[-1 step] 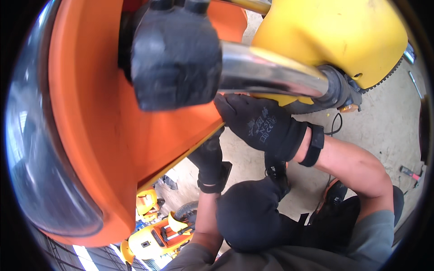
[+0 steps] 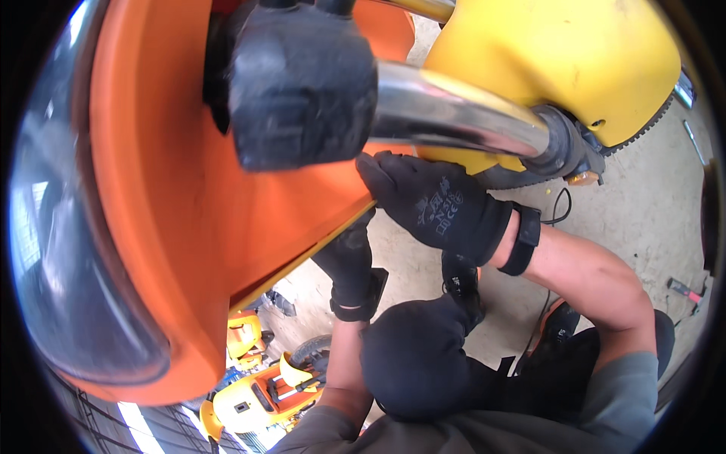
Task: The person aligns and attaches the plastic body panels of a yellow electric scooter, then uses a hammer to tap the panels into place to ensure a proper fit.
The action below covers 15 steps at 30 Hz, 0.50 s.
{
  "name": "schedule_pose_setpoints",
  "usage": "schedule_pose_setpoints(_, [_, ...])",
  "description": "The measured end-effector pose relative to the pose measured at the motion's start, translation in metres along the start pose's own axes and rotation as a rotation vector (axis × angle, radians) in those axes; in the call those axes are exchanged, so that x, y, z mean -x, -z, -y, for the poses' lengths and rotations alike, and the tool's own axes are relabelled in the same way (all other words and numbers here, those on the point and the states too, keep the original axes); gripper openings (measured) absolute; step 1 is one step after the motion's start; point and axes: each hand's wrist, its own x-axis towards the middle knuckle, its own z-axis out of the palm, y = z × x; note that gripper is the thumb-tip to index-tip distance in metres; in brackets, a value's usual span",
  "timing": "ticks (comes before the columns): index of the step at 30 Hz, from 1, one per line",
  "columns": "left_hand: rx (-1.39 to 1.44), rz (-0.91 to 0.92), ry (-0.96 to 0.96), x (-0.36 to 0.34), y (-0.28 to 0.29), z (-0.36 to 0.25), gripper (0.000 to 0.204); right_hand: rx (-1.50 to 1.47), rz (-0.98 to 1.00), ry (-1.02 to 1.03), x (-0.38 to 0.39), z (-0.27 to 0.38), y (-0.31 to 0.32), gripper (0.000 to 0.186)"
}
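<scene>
A large orange fairing panel [image 2: 302,219] of a motorcycle, edged in yellow, fills the left side. My right hand [image 2: 442,208], in a black glove, has its fingers closed on the panel's pointed corner, just below a shiny fork tube [image 2: 461,106]. Below that corner, my left hand [image 2: 348,250], gloved too, reaches up behind the yellow edge. The panel hides its fingertips, so I cannot see what they touch. A scuffed black block [image 2: 302,91] at the fork's upper end hangs over the panel. Beyond it is a yellow mudguard [image 2: 552,60] above a knobbly tyre.
A clear curved lens [image 2: 83,287] covers the fairing's left face. An orange indicator [image 2: 582,178] sits by the fork's lower end. On the concrete floor [image 2: 620,227] lie a red-handled hammer [image 2: 687,290] and a thin cable [image 2: 561,208]. Another yellow motorcycle [image 2: 257,401] stands at lower left.
The fairing and black block have shifted slightly to the right and up in the picture. Both hands stay almost where they were.
</scene>
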Motion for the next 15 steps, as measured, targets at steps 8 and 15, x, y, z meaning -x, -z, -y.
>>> schedule_pose_setpoints(8, [0.077,0.002,0.097,0.002,-0.01,-0.015,0.034,-0.223,0.117,-0.157,0.008,-0.003,0.002,0.043])
schedule_pose_setpoints(15, [0.017,-0.026,0.137,0.006,-0.007,-0.024,0.034,-0.265,0.097,-0.168,0.005,-0.001,0.005,0.038])
